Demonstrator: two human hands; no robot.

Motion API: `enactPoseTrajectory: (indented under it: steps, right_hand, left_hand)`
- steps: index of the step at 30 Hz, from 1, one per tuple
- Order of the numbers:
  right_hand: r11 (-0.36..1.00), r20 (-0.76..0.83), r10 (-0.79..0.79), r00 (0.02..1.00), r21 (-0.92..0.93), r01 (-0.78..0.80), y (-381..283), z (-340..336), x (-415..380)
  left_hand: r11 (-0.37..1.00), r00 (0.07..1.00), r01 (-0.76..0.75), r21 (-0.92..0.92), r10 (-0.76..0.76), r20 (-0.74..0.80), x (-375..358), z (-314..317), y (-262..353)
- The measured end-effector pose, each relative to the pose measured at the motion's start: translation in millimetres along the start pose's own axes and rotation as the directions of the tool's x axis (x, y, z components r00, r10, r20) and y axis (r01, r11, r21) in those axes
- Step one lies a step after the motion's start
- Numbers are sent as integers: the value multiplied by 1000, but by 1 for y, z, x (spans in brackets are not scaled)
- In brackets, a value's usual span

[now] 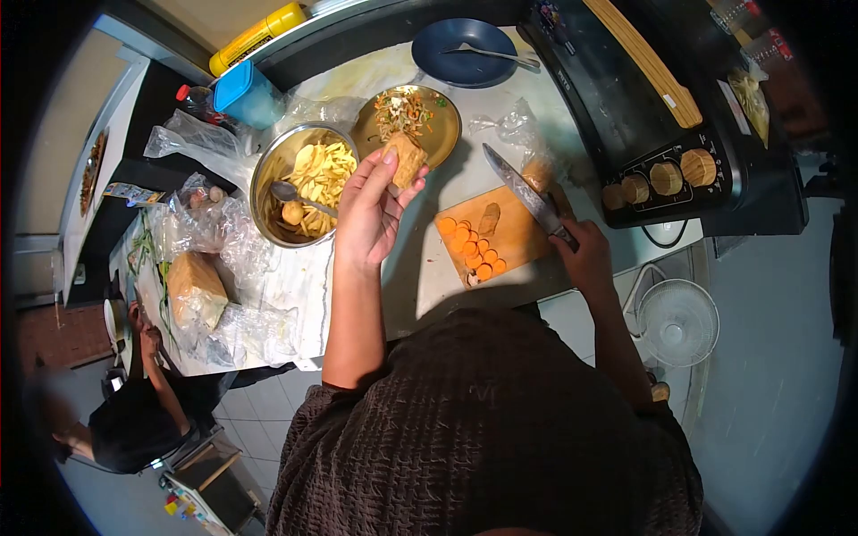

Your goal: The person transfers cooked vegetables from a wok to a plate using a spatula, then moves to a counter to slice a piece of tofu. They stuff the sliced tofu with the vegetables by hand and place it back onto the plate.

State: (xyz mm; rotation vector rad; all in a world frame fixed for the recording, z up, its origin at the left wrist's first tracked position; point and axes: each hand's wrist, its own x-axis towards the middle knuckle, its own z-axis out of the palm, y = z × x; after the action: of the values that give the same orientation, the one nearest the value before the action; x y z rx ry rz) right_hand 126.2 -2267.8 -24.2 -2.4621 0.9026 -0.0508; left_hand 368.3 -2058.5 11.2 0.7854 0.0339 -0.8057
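My left hand (371, 201) is closed around a golden-brown block (408, 161) that looks like fried tofu, raised in front of a gold plate (444, 134) with shredded vegetables. My right hand (585, 255) grips a knife (525, 192) by its handle, the blade pointing up and left over the right side of a wooden cutting board (527, 246). Orange carrot slices (472, 246) and a brown oblong piece (490, 217) lie on that board. Left of my left hand, a steel bowl (261, 214) holds pale yellow cut strips and a spoon (284, 191).
A dark blue plate (438, 67) with a fork sits at the back. Plastic bags (259, 330) and a wrapped brown block (197, 288) cover the left. A stove with wooden knobs (666, 178) and a white strainer (675, 323) are on the right. Another person (134, 420) works at lower left.
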Motion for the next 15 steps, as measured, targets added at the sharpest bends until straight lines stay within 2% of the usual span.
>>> enactPoseTrajectory:
  steps: [4, 6, 10, 12, 13, 15]
  right_hand:
    - [997, -21, -13, 1000, -77, 11, -3, 10, 9]
    - [982, -130, -162, 978, -119, 147, 1, 15, 12]
    - [969, -78, -178, 981, -191, 160, -6, 12, 17]
    - [908, -37, -251, 967, -355, 222, -14, 3, 20]
    - [907, -33, -252, 967, -356, 224, -22, -1, 22]
    - [926, -202, -358, 912, -201, 319, -46, -11, 30]
  left_hand:
    - [995, 998, 55, 82, -53, -22, -1, 1, -2]
    - [993, 997, 77, 89, -77, -4, -1, 1, -2]
    - [972, 984, 175, 156, -177, -3, -3, 4, -1]
    - [960, 978, 203, 192, -209, 12, -3, 3, -1]
    - [947, 969, 239, 214, -247, 8, -3, 2, -1]
    - [932, 958, 277, 234, -286, 3, -4, 3, -2]
